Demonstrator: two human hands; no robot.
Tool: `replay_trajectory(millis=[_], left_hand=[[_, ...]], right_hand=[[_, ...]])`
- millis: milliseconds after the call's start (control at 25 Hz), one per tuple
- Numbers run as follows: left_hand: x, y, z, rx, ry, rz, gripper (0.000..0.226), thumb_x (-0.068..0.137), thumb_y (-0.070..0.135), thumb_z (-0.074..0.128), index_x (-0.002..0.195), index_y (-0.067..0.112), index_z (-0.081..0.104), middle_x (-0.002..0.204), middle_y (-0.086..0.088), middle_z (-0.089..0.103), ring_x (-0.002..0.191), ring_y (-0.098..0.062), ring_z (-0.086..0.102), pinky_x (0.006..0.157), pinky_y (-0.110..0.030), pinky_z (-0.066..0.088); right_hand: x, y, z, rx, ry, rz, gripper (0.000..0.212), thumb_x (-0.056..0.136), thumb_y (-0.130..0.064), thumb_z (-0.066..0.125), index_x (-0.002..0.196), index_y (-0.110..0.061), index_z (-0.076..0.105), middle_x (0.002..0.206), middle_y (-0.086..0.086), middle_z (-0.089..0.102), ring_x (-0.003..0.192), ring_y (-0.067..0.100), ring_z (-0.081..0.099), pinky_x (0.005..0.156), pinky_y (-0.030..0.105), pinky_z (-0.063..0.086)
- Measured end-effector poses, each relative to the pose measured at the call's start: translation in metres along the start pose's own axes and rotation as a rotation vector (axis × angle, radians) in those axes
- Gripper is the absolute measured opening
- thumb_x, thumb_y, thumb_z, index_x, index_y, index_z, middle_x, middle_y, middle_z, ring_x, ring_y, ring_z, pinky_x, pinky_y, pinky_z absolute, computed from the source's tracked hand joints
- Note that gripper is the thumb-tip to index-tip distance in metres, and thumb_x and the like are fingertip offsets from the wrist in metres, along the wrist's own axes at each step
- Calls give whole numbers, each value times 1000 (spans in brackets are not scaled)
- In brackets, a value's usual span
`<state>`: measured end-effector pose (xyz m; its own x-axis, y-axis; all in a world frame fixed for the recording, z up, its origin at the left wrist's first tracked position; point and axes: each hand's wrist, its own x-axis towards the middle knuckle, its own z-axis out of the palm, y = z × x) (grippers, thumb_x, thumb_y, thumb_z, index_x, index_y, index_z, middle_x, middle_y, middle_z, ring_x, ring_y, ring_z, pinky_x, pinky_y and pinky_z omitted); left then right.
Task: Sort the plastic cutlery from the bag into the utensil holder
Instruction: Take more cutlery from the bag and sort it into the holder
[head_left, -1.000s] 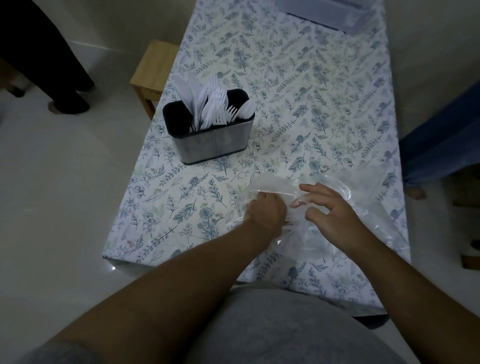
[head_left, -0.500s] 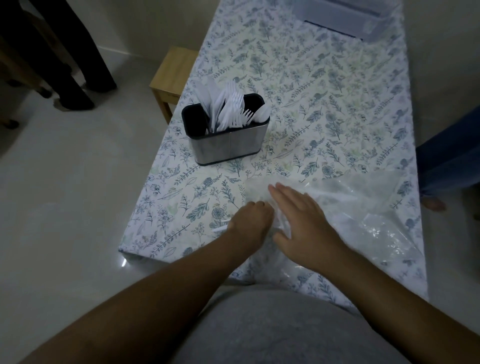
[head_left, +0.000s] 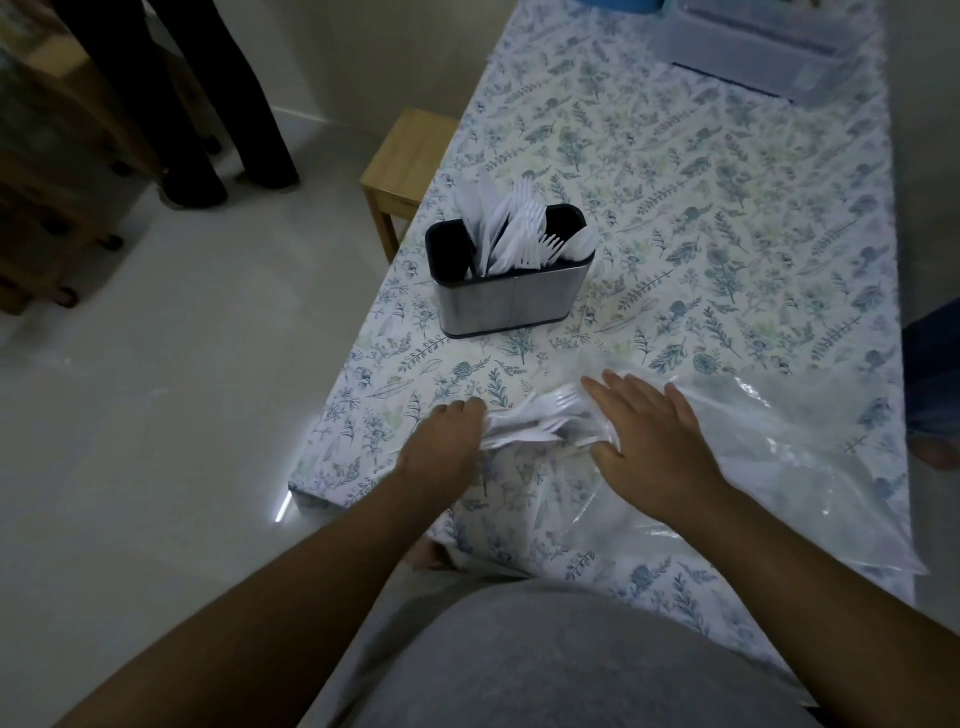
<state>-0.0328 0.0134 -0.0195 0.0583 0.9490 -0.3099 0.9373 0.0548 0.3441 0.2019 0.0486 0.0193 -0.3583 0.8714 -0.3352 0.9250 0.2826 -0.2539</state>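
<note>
Nearest, at about six o'clock on the table (head_left: 727, 218), a loose bundle of white plastic cutlery (head_left: 535, 423) lies at the mouth of the clear bag (head_left: 810, 467), with fork tines pointing toward one o'clock. These pieces look very light, stiff but brittle, and slick against each other, so a handful will likely splay or slide; the sensible hold is round the handles, bunched together, not the tines.

The left hand (head_left: 447, 441) has its fingers curled round the handle end of the bundle. The right hand (head_left: 654, 441), just beside it, lies flat with fingers straight and spread, pressing the bag and the heads of the cutlery down (steadying, I would judge, while the left draws the bundle out).

Farther off at twelve o'clock stands the utensil holder (head_left: 511, 299), already carrying knives, forks and a spoon upright, its left compartment looking empty.
</note>
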Motion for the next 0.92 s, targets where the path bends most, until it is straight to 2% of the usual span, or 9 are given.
replay_trajectory(millis=[200, 360, 480, 560, 680, 720, 800, 880, 920], left_hand=[[-5, -26, -10, -157, 94, -237, 15, 95, 1, 53, 109, 8, 53, 97, -11, 65, 66, -13, 46, 48, -20, 25], [5, -8, -2, -322, 144, -345, 16, 93, 12, 60, 107, 8, 54, 95, -7, 62, 71, -15, 52, 49, -17, 31], [25, 18, 1, -335, 172, -344, 45, 83, 30, 69, 118, 6, 53, 103, -7, 57, 93, -23, 57, 69, -29, 51], [37, 32, 3, -296, 189, -321, 61, 80, 38, 71, 126, 4, 50, 115, -13, 53, 109, -30, 51, 89, -40, 49], [38, 45, 0, -212, 201, -311, 87, 77, 51, 72, 144, 8, 35, 134, -13, 46, 125, -32, 44, 101, -46, 44], [35, 48, 1, -169, 252, -293, 86, 79, 54, 68, 146, 11, 35, 137, -12, 45, 128, -31, 43, 103, -48, 43], [22, 58, -4, -297, 294, -218, 66, 87, 56, 59, 136, 15, 48, 128, -7, 53, 119, -26, 51, 98, -42, 47], [10, 80, -10, -694, 85, -234, 50, 92, 57, 58, 126, 21, 52, 106, 1, 62, 95, -13, 62, 76, -24, 53], [6, 90, -9, -874, -44, -281, 49, 91, 55, 63, 126, 24, 49, 98, 3, 64, 86, -9, 64, 67, -18, 52]], right_hand=[[2, 17, -3, 13, 9, 91, 72, 97, -33, 50, 161, -33, 17, 169, -4, 19, 157, 18, 9, 126, 45, -5], [-6, 18, -2, 34, -21, 88, 71, 96, -35, 44, 161, -34, 16, 170, -6, 18, 157, 15, 6, 126, 46, -8], [-12, 12, -1, 48, -7, 68, 74, 88, -39, 32, 160, -35, 17, 169, -7, 19, 157, 14, 6, 126, 45, -8], [-15, 8, -2, 58, 15, 71, 74, 87, -39, 27, 160, -35, 17, 169, -6, 19, 157, 14, 6, 126, 45, -8], [-19, 4, -3, 77, 47, 81, 71, 91, -41, 24, 161, -35, 17, 169, -8, 18, 157, 14, 6, 126, 43, -7], [-20, 3, -2, 108, 49, 73, 68, 94, -45, 24, 161, -35, 17, 169, -9, 18, 157, 13, 6, 127, 43, -4], [-20, 1, -5, 296, 44, 45, 63, 100, -51, 32, 160, -35, 19, 169, -10, 19, 156, 12, 11, 127, 43, 8], [-23, 9, -10, 446, 86, 50, 63, 100, -37, 51, 158, -32, 29, 165, -5, 31, 153, 16, 24, 125, 43, 21], [-26, 17, -13, 403, 145, 75, 64, 96, -28, 58, 156, -28, 36, 160, -1, 40, 149, 21, 32, 123, 45, 26]])
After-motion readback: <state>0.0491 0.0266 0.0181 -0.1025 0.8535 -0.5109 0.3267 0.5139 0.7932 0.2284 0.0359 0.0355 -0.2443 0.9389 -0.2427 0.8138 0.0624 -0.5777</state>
